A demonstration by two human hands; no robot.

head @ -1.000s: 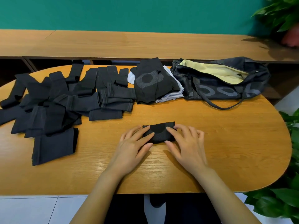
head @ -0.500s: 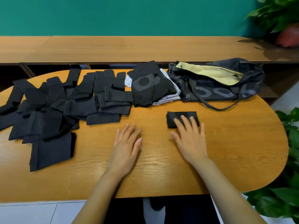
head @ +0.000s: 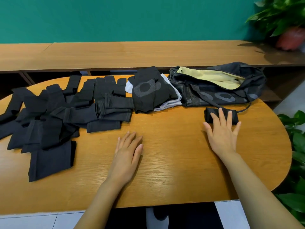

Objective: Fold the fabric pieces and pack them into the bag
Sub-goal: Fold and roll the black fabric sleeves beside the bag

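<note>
Folded piece point(head: 208, 115) beside bag point(head: 214, 95), unpacked; right hand point(head: 222, 136) flat on it, fingers straight. Left hand point(head: 127, 151) flat on table point(head: 173, 166), empty. Big pile point(head: 54, 113) apparently unfolded: likely early.

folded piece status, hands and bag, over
Left hand open, flat on table. Right hand open, straight fingers on folded black piece. Bag open just beyond, strap lying between.

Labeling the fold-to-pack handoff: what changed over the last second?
The folded black piece slid right and away, from the middle of the table to just before the bag, under the flat fingers of the right hand. The left hand let go of it and lies flat on the table. The pile of black pieces and the open bag stayed put.
</note>
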